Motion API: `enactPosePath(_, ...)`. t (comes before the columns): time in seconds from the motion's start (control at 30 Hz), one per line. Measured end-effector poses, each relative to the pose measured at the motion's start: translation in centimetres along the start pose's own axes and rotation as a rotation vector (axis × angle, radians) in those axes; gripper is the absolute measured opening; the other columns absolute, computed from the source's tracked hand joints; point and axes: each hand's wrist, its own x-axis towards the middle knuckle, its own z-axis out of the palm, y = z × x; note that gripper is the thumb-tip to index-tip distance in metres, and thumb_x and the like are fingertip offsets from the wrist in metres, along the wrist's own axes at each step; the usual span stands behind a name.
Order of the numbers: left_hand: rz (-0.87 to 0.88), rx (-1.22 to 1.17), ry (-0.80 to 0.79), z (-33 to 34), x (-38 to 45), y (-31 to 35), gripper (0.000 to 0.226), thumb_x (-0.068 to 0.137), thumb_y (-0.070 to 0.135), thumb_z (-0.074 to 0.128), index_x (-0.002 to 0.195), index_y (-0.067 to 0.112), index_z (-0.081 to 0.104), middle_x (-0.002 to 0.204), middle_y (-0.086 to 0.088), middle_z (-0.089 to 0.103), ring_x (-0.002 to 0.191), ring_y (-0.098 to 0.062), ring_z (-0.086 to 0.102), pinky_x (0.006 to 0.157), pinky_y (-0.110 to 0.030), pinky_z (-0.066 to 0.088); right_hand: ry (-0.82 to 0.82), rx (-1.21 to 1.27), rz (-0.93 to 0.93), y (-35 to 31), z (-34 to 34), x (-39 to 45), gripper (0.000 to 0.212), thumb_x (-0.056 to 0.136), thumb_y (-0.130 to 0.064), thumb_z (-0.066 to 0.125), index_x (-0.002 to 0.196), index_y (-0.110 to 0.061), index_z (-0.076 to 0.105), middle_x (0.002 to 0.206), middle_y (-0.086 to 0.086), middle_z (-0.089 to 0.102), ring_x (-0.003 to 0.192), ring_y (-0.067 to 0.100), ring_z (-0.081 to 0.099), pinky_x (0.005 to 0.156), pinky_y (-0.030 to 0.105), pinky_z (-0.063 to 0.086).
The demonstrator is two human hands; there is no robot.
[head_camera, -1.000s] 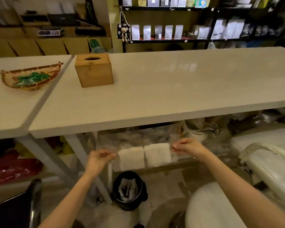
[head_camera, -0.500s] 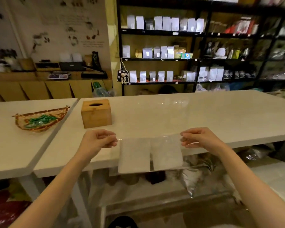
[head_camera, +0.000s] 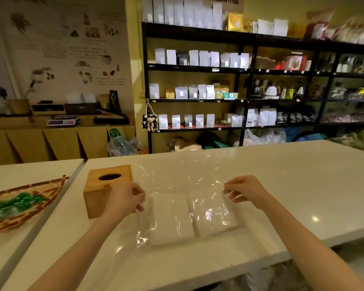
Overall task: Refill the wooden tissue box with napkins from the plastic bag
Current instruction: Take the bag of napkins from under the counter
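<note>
A clear plastic bag (head_camera: pixel 183 198) is seen lying on a white table (head_camera: pixel 282 185), as viewed from the head camera, with two stacks of white napkins (head_camera: pixel 192 219) held side by side inside it. The bag's left edge is pinched by the left hand (head_camera: pixel 125 199), whose fingers are curled closed on the film; its right upper edge is pinched between the thumb and fingertips of the right hand (head_camera: pixel 243 189). The loose upper part of the bag is spread flat toward the far side of the table, wrinkled and catching the light. The wooden box (head_camera: pixel 106 192) is set upright just beside the left hand, on the same table, its oval slot in the lid facing up and showing dark inside; whether the hand touches the box cannot be told. A woven tray (head_camera: pixel 51 191) with green wrapped items is placed on a second white table to the left, separated by a narrow gap. Black shelves (head_camera: pixel 246 70) stocked with pale pouches and kettles are visible behind, beside a wooden counter (head_camera: pixel 51 141) carrying a scale.
</note>
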Motion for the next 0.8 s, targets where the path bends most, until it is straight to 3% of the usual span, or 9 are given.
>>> enactPosePath(0.2, 0.045, 0.241, 0.013, 1.6, 2.3, -1.3, 0.014, 0.087, 0.005, 0.054, 0.076, 0.007, 0.063, 0.069, -0.006, 0.063, 0.049, -0.013, 0.065, 0.046, -0.022, 0.047, 0.029, -0.025, 0.069, 1.5, 1.6, 3.2, 0.004, 0.075, -0.004, 0.072, 0.077, -0.002, 0.070, 0.069, 0.012, 0.069, 0.040, 0.007, 0.060, 0.044, 0.021, 0.052)
enactPosePath(0.3, 0.095, 0.393, 0.035, 2.3, 2.9, -1.9, 0.014, 0.084, 0.002, 0.052, 0.077, 0.005, 0.065, 0.074, -0.010, 0.066, 0.063, -0.023, 0.067, 0.060, -0.036, 0.057, 0.029, -0.036, 0.107, 2.2, 2.1, 4.3, 0.006, 0.073, -0.002, 0.073, 0.069, -0.004, 0.070, 0.066, 0.013, 0.067, 0.039, 0.008, 0.059, 0.039, 0.019, 0.049)
enactPosePath(0.4, 0.126, 0.519, 0.028, 2.8, 3.6, -2.4, 0.019, 0.082, 0.000, 0.046, 0.077, 0.004, 0.064, 0.079, -0.012, 0.067, 0.074, -0.029, 0.063, 0.063, -0.036, 0.053, 0.036, -0.075, 0.126, 2.7, 2.4, 5.3, 0.007, 0.071, -0.004, 0.075, 0.066, -0.008, 0.071, 0.064, 0.013, 0.066, 0.043, 0.014, 0.055, 0.041, 0.022, 0.044)
enactPosePath(0.53, 0.107, 0.644, -0.052, 3.2, 3.8, -1.9, 0.014, 0.084, 0.006, 0.046, 0.071, 0.009, 0.050, 0.076, -0.010, 0.058, 0.083, -0.032, 0.063, 0.064, -0.034, 0.046, 0.015, -0.033, 0.129, 3.1, 2.5, 6.2, 0.005, 0.073, -0.002, 0.073, 0.069, -0.002, 0.071, 0.050, 0.009, 0.060, 0.032, 0.014, 0.047, 0.034, 0.018, 0.038)
enactPosePath(0.67, 0.091, 0.827, -0.164, 3.1, 4.2, 0.5, 0.015, 0.090, 0.020, 0.048, 0.089, 0.006, 0.054, 0.075, -0.005, 0.050, 0.085, -0.028, 0.061, 0.070, -0.032, 0.048, -0.064, -0.068, 0.118, 3.4, 2.3, 6.6, 0.007, 0.077, -0.005, 0.070, 0.078, 0.002, 0.071, 0.039, 0.001, 0.055, 0.030, 0.010, 0.044, 0.032, 0.016, 0.034)
enactPosePath(0.8, 0.190, 0.992, -0.018, 4.5, 5.2, 3.8, 0.023, 0.094, 0.020, 0.040, 0.103, 0.006, 0.056, 0.094, -0.007, 0.059, 0.083, -0.022, 0.056, 0.066, -0.030, 0.045, -0.078, -0.082, 0.093, 3.5, 2.2, 7.1, 0.012, 0.079, -0.003, 0.068, 0.083, 0.008, 0.070, 0.038, -0.001, 0.056, 0.029, 0.010, 0.046, 0.033, 0.017, 0.038)
